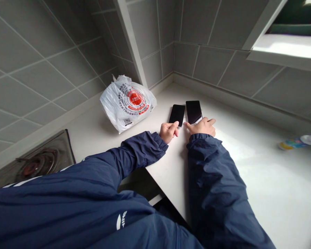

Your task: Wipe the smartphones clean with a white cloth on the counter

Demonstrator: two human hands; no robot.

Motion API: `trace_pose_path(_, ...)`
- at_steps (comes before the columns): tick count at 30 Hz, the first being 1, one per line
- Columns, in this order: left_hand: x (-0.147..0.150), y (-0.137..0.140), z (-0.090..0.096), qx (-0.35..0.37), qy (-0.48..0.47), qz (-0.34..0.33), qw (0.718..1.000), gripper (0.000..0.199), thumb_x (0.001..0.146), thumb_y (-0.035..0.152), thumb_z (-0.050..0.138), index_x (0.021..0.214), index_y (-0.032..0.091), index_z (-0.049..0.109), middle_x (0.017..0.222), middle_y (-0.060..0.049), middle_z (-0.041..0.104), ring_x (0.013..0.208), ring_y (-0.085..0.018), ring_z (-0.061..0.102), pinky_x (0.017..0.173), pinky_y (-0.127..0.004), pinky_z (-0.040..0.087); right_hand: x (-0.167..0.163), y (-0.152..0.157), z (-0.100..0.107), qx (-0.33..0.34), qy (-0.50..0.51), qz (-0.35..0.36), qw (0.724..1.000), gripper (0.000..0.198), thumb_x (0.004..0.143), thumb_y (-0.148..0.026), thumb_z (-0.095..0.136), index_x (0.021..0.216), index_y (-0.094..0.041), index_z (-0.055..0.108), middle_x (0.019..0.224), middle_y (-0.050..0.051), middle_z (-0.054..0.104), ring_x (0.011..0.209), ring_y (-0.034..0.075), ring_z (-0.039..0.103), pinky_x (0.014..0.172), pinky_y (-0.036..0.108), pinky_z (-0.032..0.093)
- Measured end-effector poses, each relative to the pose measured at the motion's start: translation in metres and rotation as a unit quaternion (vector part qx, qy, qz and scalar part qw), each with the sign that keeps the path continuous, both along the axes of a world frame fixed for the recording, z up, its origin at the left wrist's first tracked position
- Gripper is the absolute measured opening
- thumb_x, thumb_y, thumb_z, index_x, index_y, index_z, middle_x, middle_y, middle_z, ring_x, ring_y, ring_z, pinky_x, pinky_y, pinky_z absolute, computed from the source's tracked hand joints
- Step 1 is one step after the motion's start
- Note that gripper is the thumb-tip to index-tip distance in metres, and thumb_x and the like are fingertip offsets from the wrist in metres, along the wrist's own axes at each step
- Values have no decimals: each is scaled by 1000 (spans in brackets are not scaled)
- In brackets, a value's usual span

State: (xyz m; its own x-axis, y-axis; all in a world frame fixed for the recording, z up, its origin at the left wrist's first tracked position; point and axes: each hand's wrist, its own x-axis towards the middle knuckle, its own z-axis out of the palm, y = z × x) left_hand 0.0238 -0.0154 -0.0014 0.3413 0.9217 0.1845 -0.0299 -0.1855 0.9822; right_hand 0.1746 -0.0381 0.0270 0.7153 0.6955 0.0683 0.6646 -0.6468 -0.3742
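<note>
Phone one (177,114) and phone two (194,110) lie side by side on the counter (251,155). Left hand (168,131) is loosely curled at one's near end, right hand (203,128) half-spread at two's; can't tell if either's gripping.

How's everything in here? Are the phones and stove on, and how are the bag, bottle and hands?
Left phone: flat, screen dark
Right phone: flat, screen dark with a bright reflection
Left hand: partly curled, touching the left phone
Right hand: thumb spread, at the right phone's near end
Plastic bag: bulging, crumpled at the top
Stove burner: no flame visible
Bottle: upright or lying, can't tell
</note>
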Motion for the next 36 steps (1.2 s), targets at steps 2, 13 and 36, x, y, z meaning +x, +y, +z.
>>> trace_pose_path(2, -1, 0, 0, 0, -3, 0, 1000, 69, 94, 65, 53, 44, 18, 59, 40, 0, 48, 38, -6, 40, 48, -25, 34, 0, 4, 1, -12, 8, -4, 1000, 81, 67, -69, 79, 119, -10, 62, 125, 23, 57, 99, 40, 71, 81, 50, 56)
trace_pose_path(13, 2, 2, 6, -60, -74, -17, 995, 59, 86, 70, 60, 66, 15, 67, 53, 1, 53, 45, -7, 48, 47, -23, 42, -5, -14, 5, 19, 9, -1, 1000, 68, 79, -60, 65, 120, -6, 60, 117, 23, 67, 101, 43, 71, 82, 51, 55)
trace_pose_path(36, 12, -3, 19, -323, -310, -202, 871, 74, 104, 63, 22, 143, 11, 56, 138, -19, 64, 125, -31, 65, 109, -46, 47, -69, -66, -9, 250, 173, 62, 951, 81, 69, -61, 73, 133, -14, 57, 130, 20, 68, 112, 38, 68, 95, 50, 55)
